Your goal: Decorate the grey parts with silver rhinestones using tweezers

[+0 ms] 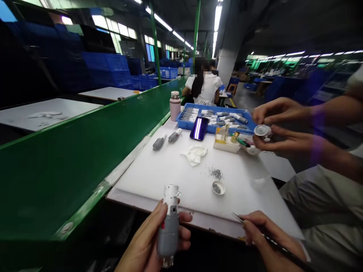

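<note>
In my left hand (150,236) is a grey and white handheld device (168,230), its white end pointing up and away from me, my fingers wrapped round the grey body. My right hand (266,236) pinches a thin dark tool with a pointed metal tip (237,217), over the table's front edge. Beyond that tip stands a small white dish (218,187) holding small metal parts, with a loose pile (217,173) of them behind it. Two similar devices (159,142) (174,135) lie at the table's left side.
A blue tray (183,124) of devices, a phone (199,128), a pink bottle (175,106), a crumpled white cloth (195,155) and a fixture block (226,146) are on the table (159,177). At right, another person's hands (279,124) hold a round white part. Someone sits ahead.
</note>
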A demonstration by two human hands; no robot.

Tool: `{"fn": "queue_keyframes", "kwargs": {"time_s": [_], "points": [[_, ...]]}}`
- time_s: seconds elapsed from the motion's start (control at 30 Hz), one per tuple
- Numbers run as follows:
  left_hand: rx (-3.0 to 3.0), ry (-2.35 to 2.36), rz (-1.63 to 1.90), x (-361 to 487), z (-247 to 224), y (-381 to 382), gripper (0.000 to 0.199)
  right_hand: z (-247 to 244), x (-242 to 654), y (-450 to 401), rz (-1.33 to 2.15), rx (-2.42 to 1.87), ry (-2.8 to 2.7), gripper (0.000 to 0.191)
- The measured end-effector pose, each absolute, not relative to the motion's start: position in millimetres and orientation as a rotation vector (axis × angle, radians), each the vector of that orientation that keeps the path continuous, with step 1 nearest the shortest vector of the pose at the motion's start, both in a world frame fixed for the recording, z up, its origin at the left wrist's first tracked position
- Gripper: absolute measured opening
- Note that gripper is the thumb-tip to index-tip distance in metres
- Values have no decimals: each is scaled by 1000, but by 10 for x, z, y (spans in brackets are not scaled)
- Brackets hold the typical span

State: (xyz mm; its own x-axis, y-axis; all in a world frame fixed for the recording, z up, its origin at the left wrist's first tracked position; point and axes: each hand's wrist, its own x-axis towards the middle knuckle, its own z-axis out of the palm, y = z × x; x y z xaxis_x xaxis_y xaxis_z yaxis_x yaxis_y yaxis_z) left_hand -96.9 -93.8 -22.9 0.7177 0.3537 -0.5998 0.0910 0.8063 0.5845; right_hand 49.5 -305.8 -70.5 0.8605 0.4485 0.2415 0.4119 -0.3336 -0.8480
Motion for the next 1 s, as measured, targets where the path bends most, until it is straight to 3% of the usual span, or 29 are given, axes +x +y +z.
{"fn": "queue_keyframes", "kwargs": {"time_s": [0.07,0.23,0.3,0.57,0.87,1.0], "points": [[660,759,161,-1028,-247,-974,32,-714,604,-3108,110,-1933,-760,28],[662,800,222,-1107,-349,-945,34,-779,705,-2998,-111,-1957,-621,18],[718,818,218,-1059,-355,-924,42,-842,773,-2907,-109,-1962,-687,23],[963,653,134,-647,-419,-919,39,-1173,1081,-2565,-174,-2133,-1002,36],[963,615,-34,-389,-524,-854,42,-1220,1135,-2376,-246,-2125,-1073,33],[1160,630,-85,-359,-561,-822,45,-1297,1085,-2832,-313,-2101,-908,19]]}}
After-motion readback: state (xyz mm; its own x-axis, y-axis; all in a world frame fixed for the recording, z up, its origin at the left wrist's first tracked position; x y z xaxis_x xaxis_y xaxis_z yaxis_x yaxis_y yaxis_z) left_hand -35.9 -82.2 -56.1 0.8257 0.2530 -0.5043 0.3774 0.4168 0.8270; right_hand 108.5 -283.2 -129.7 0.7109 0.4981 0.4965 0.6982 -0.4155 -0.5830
